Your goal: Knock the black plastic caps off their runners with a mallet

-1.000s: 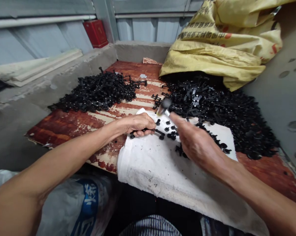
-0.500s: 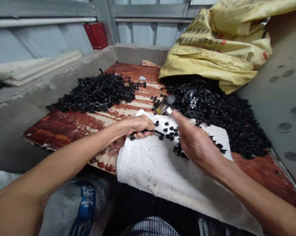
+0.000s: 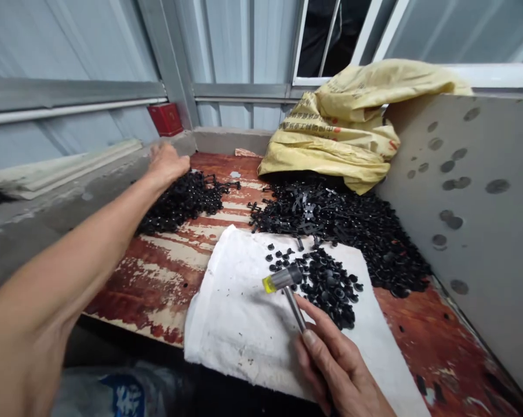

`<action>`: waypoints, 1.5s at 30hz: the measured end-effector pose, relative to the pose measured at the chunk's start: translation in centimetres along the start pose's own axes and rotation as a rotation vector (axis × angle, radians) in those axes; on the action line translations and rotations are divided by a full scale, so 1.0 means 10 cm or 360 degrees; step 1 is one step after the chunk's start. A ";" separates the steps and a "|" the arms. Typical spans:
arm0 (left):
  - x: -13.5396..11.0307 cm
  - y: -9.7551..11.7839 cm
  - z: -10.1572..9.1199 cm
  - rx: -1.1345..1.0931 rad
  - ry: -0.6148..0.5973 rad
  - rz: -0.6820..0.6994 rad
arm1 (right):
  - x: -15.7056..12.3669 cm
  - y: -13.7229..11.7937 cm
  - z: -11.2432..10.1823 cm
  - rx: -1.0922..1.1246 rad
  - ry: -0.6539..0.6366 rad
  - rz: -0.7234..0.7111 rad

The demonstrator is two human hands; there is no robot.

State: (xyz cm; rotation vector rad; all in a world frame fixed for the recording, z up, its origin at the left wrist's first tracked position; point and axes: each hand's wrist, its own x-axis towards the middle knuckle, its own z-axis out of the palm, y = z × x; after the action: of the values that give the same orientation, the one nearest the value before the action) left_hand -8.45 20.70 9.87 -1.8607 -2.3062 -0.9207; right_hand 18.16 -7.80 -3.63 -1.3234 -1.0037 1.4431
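Observation:
My right hand [image 3: 339, 359] grips a small mallet [image 3: 282, 279] by its metal shaft. The mallet's head has one yellow face and one black face, and hangs over the white cloth [image 3: 226, 318]. Close to that head lies a heap of black round-headed plastic pieces [image 3: 331, 284], with several loose ones at its left. My left hand [image 3: 168, 163] is stretched out over the far side of the left pile of black jointed parts [image 3: 187, 200]. It is slightly blurred, its fingers are partly hidden, and whether it holds anything does not show.
A larger pile of black parts [image 3: 374, 237] spills from under a yellow woven sack [image 3: 326, 145] at the back right. A spotted grey panel [image 3: 474, 174] bounds the right side. On the ledge sits a red box [image 3: 165, 120]. The board [image 3: 157, 272] has worn red paint.
My left hand has gone from the cloth to the left pile, and the black part it held is out of sight. The mallet is lower and nearer me. The view has tilted up.

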 end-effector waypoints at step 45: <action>-1.26 0.69 0.76 -0.2249 -0.1142 -0.0907 | 0.11 -0.08 -0.06 0.1072 0.0236 -0.0015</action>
State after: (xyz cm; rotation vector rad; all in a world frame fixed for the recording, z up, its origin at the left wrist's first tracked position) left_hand 3.82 13.88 1.69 -1.9881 -2.9156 -2.9814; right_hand 18.82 -6.52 -3.22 -0.9031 -0.3637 1.4695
